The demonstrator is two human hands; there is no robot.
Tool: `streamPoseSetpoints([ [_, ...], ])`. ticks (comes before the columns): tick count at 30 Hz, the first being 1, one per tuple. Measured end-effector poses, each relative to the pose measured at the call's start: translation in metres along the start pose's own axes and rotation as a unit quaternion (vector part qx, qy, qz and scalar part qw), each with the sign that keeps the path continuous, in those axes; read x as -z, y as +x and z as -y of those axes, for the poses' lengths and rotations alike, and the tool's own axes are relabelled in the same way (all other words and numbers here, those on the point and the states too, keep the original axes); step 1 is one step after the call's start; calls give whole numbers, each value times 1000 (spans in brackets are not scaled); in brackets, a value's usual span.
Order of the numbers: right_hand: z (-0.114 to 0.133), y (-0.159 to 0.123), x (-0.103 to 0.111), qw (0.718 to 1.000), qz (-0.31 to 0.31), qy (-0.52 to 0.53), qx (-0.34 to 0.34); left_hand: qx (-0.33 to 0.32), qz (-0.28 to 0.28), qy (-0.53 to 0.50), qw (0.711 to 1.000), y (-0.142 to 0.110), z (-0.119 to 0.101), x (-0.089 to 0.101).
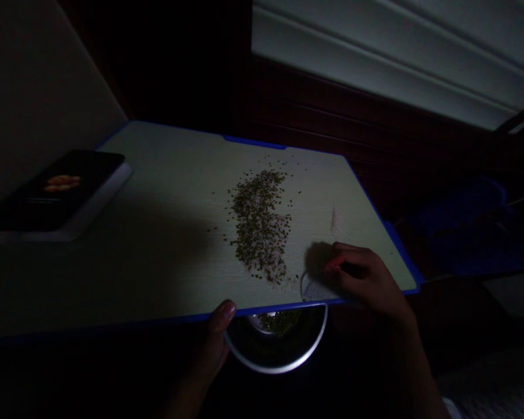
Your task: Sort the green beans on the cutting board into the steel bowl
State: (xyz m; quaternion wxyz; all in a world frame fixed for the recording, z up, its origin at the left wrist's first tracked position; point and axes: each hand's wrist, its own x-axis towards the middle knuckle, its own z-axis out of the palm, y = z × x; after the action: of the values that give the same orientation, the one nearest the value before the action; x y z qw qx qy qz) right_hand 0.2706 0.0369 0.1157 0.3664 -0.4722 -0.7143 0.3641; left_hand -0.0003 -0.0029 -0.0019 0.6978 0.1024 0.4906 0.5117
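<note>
Small green grains (262,224), like split mung beans, lie spread in a loose patch on a pale board (179,174) with a blue edge. Below its near edge a metal bowl (276,368) with a shiny rim holds more green grains (282,322). My left hand (220,326) grips the bowl's left side, its thumb up at the board's edge; the other fingers are mostly hidden. Over the board's near right part, my right hand (367,279) is closed in a pinch on a small red object (334,263). Its kind is unclear. A faint curved outline shows beside it on the board.
A thick dark book (56,192) with an orange picture lies on the board's left side. White slatted panels (375,52) stand beyond, above dark wood. Something blue (463,221) sits in shadow at the right. The scene is very dim.
</note>
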Motion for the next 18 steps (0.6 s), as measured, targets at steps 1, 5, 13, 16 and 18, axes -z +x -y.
streamPoseSetpoints([
  [1,0,0,0,1000,6,1,2,5,7,3,1000,0,0,0],
  [5,1,-1,0,1000,9,4,3,10,1,6,1000,1,-1,-1],
  [13,1,-1,-1,1000,13,2,-9,9,31,16,999,3,1,3],
  [16,2,0,-2,999,1,-27,-23,12,39,10,999,4,4,7],
  [18,2,0,-3,998,-20,-43,-33,7,36,12,999,5,4,8],
])
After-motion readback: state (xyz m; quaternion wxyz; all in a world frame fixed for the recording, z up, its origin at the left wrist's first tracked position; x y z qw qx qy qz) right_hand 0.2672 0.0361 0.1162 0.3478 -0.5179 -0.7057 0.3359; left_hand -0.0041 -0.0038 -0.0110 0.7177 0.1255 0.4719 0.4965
